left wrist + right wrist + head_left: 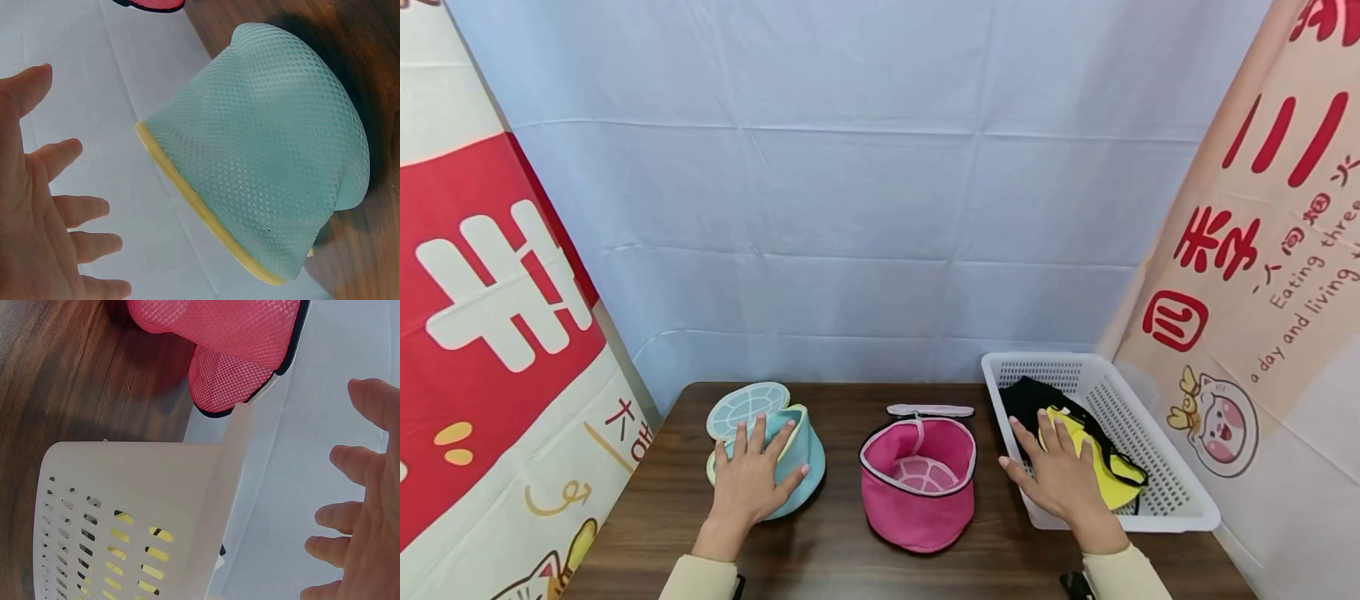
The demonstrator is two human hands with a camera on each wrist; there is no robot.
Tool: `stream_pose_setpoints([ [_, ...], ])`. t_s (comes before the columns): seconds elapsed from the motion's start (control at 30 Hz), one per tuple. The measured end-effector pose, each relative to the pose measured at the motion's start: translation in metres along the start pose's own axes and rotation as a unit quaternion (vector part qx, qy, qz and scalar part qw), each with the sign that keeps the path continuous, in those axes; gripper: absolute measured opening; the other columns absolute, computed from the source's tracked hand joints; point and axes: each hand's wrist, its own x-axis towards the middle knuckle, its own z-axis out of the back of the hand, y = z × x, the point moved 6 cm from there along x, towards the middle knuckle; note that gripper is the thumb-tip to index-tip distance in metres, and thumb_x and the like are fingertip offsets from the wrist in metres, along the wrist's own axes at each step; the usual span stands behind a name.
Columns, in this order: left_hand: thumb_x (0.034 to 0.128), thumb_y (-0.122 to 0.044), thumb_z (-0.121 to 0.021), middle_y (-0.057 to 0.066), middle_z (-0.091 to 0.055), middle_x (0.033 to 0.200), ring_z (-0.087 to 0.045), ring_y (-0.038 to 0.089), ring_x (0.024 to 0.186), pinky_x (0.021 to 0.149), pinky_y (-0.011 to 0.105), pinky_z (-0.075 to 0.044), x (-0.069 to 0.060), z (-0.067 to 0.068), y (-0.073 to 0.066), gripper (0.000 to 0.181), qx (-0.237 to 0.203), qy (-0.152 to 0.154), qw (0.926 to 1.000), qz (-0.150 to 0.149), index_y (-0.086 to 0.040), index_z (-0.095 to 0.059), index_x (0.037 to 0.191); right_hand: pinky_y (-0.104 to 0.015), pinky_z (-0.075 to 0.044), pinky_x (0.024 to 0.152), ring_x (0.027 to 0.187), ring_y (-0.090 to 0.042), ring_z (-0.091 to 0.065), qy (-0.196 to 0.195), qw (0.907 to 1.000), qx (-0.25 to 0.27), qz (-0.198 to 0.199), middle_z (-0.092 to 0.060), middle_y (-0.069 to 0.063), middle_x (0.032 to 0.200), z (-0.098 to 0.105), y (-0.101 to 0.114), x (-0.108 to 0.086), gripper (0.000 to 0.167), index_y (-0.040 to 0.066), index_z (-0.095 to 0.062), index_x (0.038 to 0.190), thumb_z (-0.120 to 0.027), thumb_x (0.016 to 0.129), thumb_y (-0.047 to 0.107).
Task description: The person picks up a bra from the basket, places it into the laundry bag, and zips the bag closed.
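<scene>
My left hand (748,479) is held with fingers spread above a light blue mesh laundry bag (805,467) with yellow trim, its round lid flipped back. In the left wrist view a gap shows between that hand and the mesh bag (262,144). Spread over the near left side of a white plastic basket (1180,500), my right hand (1063,475) holds nothing. Inside the basket lie a yellow cloth item (1112,479) and a black cloth item (1030,400) with a thin black strap. Between the hands stands a pink mesh laundry bag (917,517), its mouth unzipped and its lid folded back.
A dark wooden table (835,558) carries everything. Behind it hangs a pale blue cloth (865,208). Printed cloths flank the table, a red and white one (490,250) at the left and a beige one (1255,275) at the right.
</scene>
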Motion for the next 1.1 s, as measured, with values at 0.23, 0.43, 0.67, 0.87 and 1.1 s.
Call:
stream_pose_setpoints([
  [0.23,0.0831,-0.051,-0.061,0.025,-0.036,0.139,-0.036,0.047,0.122,0.088,0.066,-0.028,0.001,0.000,-0.001,0.063,-0.010,-0.007,0.9999,-0.007,-0.019,-0.050,0.136,-0.072,-0.016,0.090,0.126,-0.049,-0.026,-0.007,0.9999,-0.002,0.008,-0.028,-0.030,0.142,0.000,0.001,0.003,0.062,0.010,-0.045,0.137,-0.049,0.090,0.051],
  [0.43,0.0799,-0.029,-0.070,0.015,-0.063,0.104,-0.061,0.031,0.086,0.060,0.047,-0.044,0.003,0.008,-0.007,0.039,-0.001,-0.055,0.9978,-0.037,-0.009,-0.065,0.113,-0.055,-0.045,0.064,0.095,-0.041,-0.055,-0.079,0.9949,-0.043,0.046,-0.056,-0.026,0.110,0.010,0.007,0.005,0.044,0.004,-0.064,0.115,-0.071,0.079,0.027],
  [0.67,0.0780,-0.023,-0.072,0.009,-0.065,0.089,-0.061,0.027,0.072,0.051,0.042,-0.041,0.003,0.013,-0.009,0.025,0.003,-0.068,0.9969,-0.041,-0.010,-0.071,0.099,-0.046,-0.045,0.053,0.081,-0.033,-0.060,-0.080,0.9942,-0.048,0.054,-0.062,-0.017,0.093,0.010,0.010,0.003,0.035,0.002,-0.069,0.102,-0.074,0.075,0.024],
  [0.87,0.0790,-0.023,-0.071,0.010,-0.064,0.090,-0.061,0.028,0.073,0.053,0.044,-0.041,0.003,0.010,-0.008,0.026,0.002,-0.056,0.9979,-0.031,-0.010,-0.070,0.101,-0.047,-0.045,0.053,0.082,-0.033,-0.060,-0.084,0.9939,-0.047,0.054,-0.063,-0.017,0.094,0.009,0.011,0.003,0.037,0.001,-0.068,0.103,-0.073,0.075,0.024],
  [1.1,0.0782,-0.026,-0.072,0.012,-0.063,0.095,-0.060,0.030,0.074,0.054,0.047,-0.045,-0.001,0.008,-0.015,0.032,-0.030,-0.039,0.9986,-0.021,-0.009,-0.069,0.105,-0.046,-0.045,0.052,0.080,-0.035,-0.060,-0.069,0.9971,-0.022,0.026,-0.062,-0.022,0.098,0.012,0.007,-0.004,0.039,0.001,-0.067,0.107,-0.074,0.075,0.024],
])
